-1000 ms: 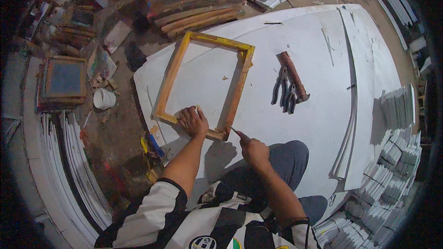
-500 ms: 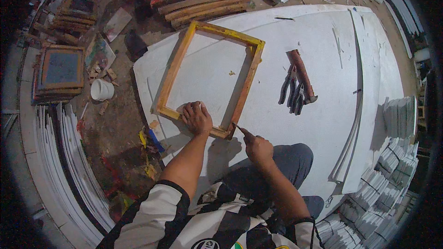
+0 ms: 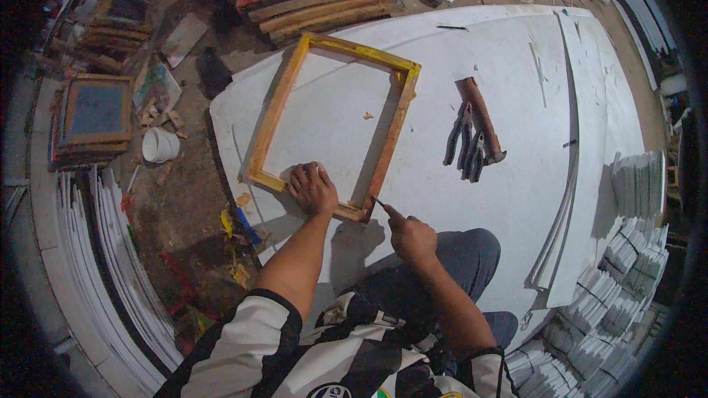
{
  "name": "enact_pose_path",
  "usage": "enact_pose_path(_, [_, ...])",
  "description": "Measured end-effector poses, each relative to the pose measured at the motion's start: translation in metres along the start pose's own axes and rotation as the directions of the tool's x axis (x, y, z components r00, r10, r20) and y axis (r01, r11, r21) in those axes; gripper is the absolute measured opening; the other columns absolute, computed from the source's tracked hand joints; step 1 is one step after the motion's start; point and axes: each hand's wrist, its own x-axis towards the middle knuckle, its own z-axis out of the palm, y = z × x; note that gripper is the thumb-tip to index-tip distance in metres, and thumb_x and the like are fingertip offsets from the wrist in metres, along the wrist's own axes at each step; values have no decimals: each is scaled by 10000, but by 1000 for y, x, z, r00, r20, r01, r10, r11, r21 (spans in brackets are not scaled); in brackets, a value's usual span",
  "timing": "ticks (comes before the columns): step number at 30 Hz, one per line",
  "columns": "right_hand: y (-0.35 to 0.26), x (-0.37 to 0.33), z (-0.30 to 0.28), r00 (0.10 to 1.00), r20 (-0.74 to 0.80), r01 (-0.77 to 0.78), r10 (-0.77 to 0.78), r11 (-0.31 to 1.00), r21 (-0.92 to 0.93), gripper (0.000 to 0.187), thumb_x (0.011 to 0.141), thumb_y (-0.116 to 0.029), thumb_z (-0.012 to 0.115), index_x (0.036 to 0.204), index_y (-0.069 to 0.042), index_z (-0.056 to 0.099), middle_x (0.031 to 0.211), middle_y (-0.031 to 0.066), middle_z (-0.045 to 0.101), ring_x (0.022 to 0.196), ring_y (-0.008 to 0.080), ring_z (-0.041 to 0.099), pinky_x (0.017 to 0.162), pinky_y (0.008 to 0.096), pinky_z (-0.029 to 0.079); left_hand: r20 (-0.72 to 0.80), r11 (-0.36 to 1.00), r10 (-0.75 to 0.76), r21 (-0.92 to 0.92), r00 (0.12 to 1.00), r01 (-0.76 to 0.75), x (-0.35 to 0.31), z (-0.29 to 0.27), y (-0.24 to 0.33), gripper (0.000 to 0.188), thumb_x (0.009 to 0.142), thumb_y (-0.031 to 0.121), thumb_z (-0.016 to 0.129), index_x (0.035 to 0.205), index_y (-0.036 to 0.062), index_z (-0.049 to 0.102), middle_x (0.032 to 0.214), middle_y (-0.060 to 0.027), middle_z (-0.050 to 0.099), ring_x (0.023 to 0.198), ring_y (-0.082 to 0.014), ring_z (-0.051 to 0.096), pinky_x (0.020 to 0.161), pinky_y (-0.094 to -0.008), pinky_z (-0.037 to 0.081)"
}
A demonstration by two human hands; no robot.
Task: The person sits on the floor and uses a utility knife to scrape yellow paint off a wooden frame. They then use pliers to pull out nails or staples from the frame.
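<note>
A wooden frame (image 3: 385,155), yellow paint along its far side, lies tilted on a white board (image 3: 435,250). My left hand (image 3: 313,189) presses down over its near bar, fingers curled around the wood, holding it. Wrapped in my right hand (image 3: 413,239) is a slim tool (image 3: 384,207) with a brownish handle and a thin metal shaft; its exact kind I cannot make out. The shaft's tip touches the frame close to its near right corner. A small wood chip (image 3: 368,116) rests on the board within the frame.
Right of the frame lie a hammer (image 3: 483,114) and dark-handled pliers (image 3: 455,135). Long white strips (image 3: 554,236) run along the board's right side, beside bundled white strips (image 3: 618,254). Stacked wooden frames (image 3: 332,0) stand beyond; a white bucket (image 3: 160,145) sits at left.
The whole scene has shifted slightly left in the view. Both hands keep their hold, and the tool's tip stays at the same corner of the frame.
</note>
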Motion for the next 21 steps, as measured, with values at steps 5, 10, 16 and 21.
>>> enact_pose_path(5, [-5,0,11,1000,-6,25,-26,992,-127,498,1043,-245,515,1532,-337,499,826,198,692,724,396,723,640,515,588,119,998,-51,28,992,48,2,0,8,263,1051,316,540,1233,140,609,1382,-154,545,1335,-394,467,1136,-611,305])
enact_pose_path(10, [-21,2,1,985,148,-97,89,994,44,548,1042,-231,501,1576,-337,435,864,226,694,783,436,730,691,563,588,75,999,-31,27,997,29,-7,11,3,275,1048,348,534,1233,160,611,1386,-146,544,1332,-385,470,1128,-634,291])
enact_pose_path(16, [-13,6,-17,963,262,-87,58,991,100,525,1048,-271,506,1569,-308,455,949,273,724,851,449,733,727,571,576,158,997,-44,76,987,32,-1,2,7,323,1049,376,520,1272,162,614,1409,-149,537,1354,-381,464,1136,-629,285])
enact_pose_path(21, [-13,6,4,990,117,-105,75,955,277,445,1033,-256,562,1477,-261,596,862,256,725,864,429,742,712,559,564,56,992,-3,127,998,-4,-6,12,0,339,1049,367,509,1301,162,604,1413,-171,525,1371,-393,449,1142,-624,287])
